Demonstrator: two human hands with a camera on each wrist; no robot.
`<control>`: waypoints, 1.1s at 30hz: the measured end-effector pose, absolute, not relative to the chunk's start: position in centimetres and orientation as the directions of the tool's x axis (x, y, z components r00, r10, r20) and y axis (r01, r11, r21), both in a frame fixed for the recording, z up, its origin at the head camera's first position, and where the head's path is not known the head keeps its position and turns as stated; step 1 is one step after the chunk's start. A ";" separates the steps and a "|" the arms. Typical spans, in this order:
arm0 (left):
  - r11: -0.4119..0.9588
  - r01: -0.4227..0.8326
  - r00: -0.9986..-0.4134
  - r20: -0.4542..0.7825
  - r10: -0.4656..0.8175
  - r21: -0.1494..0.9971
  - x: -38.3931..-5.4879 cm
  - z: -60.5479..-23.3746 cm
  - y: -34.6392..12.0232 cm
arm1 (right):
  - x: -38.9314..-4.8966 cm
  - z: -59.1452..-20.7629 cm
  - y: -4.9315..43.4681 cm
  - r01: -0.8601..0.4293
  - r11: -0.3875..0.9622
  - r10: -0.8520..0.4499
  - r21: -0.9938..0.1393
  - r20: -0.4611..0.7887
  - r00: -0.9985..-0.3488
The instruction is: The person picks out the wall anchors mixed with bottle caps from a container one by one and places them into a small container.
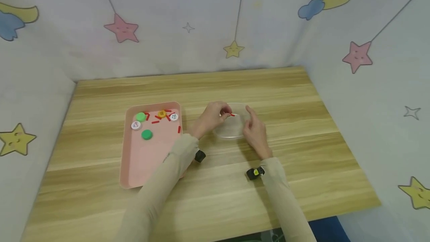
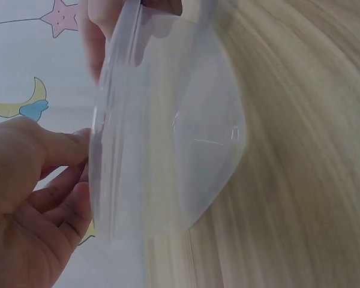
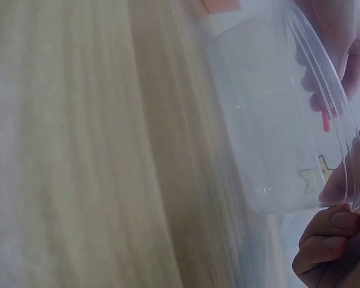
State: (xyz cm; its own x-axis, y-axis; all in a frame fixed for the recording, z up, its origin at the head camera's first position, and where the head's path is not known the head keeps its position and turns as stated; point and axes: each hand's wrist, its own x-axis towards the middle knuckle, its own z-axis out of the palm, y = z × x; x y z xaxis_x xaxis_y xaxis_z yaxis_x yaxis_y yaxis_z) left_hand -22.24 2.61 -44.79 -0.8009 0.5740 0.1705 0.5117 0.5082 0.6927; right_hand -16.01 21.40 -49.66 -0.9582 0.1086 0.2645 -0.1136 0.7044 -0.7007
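Between the thumb and fingers of my left hand [image 1: 212, 115] is a small red stick [image 1: 232, 115], held over the clear plastic container [image 1: 230, 136]. Its red end shows through the container's wall in the right wrist view, while the left wrist view hides it behind the rim. My right hand [image 1: 256, 132] pinches the right side of the container's rim, thumb and fingers on either side of the wall. The container sits upright on the wooden table [image 1: 302, 137].
Left of the container lies a pink tray [image 1: 144, 163]. Toward its far end are several short red sticks [image 1: 155, 122], green caps [image 1: 146, 134], white caps [image 1: 136, 125] with markings and an orange cap [image 1: 162, 114]. A printed fabric wall [image 1: 161, 55] stands behind the table.
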 end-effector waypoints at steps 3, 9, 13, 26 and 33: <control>0.511 0.507 -0.801 0.162 0.576 0.694 -22.1 -45.0 2.8 | -15.9 -49.7 21.4 -0.120 0.701 0.110 -0.703 0.273 -0.956; 0.525 0.502 -0.801 0.141 0.581 0.687 -22.0 -45.6 2.9 | -16.0 -49.6 21.1 -0.122 0.692 0.090 -0.711 0.253 -0.963; 0.533 0.497 -0.800 0.124 0.587 0.685 -22.0 -45.6 3.0 | -15.9 -49.5 21.1 -0.118 0.686 0.091 -0.718 0.245 -0.965; 0.537 0.439 -0.841 0.118 0.528 0.720 -21.9 -44.1 0.5 | -15.9 -49.5 20.9 -0.125 0.685 0.104 -0.718 0.265 -0.959; 0.546 0.429 -0.860 0.140 0.492 0.719 -21.7 -43.3 -1.6 | -15.7 -49.4 21.3 -0.092 0.682 0.110 -0.725 0.226 -0.968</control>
